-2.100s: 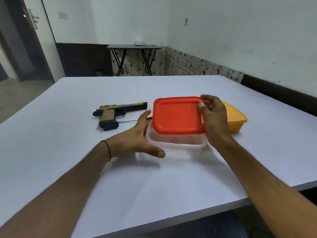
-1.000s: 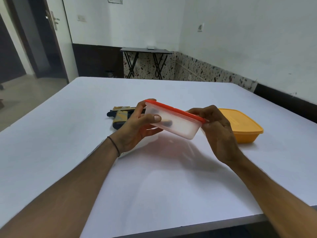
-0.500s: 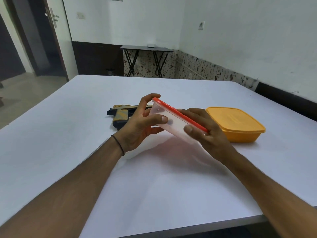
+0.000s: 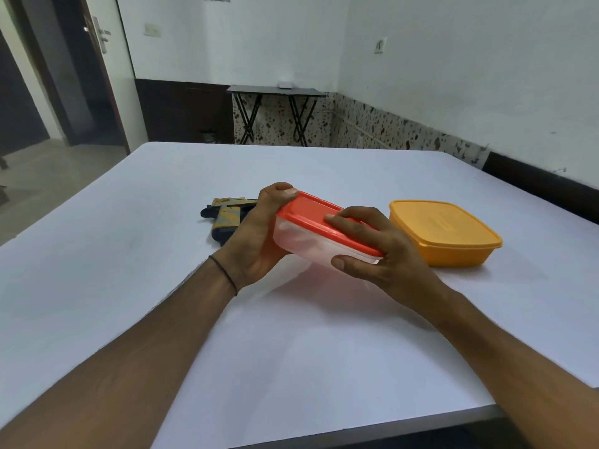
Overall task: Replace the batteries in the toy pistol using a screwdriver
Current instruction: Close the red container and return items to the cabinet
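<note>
Both hands hold a clear plastic box [image 4: 301, 243] with a red lid [image 4: 308, 210] above the white surface [image 4: 129, 293], tilted so the lid slopes down toward the right. The left hand [image 4: 256, 241] cups the box's left end, its fingers curled under and around the clear wall and one fingertip pressed on the lid's far corner. A thin black band [image 4: 223, 277] circles that wrist. The right hand [image 4: 382, 257] grips the box's right end, with fingers laid across the top of the lid and the thumb pressed against the near clear wall just below the lid's rim. The lid sits closed on the box, and what lies inside cannot be made out through the cloudy wall. The toy pistol [image 4: 225, 218], tan and dark, lies flat on the surface directly behind the left hand, on its far side. Only the rear end and the grip show to the left of the palm, while the rest of it is hidden by the hand; whether the hand touches it cannot be told. A yellow lidded box [image 4: 444, 236] rests on the surface just beside the right hand, to its right. Across the room a small dark folding table [image 4: 275, 90] stands against the wall.
</note>
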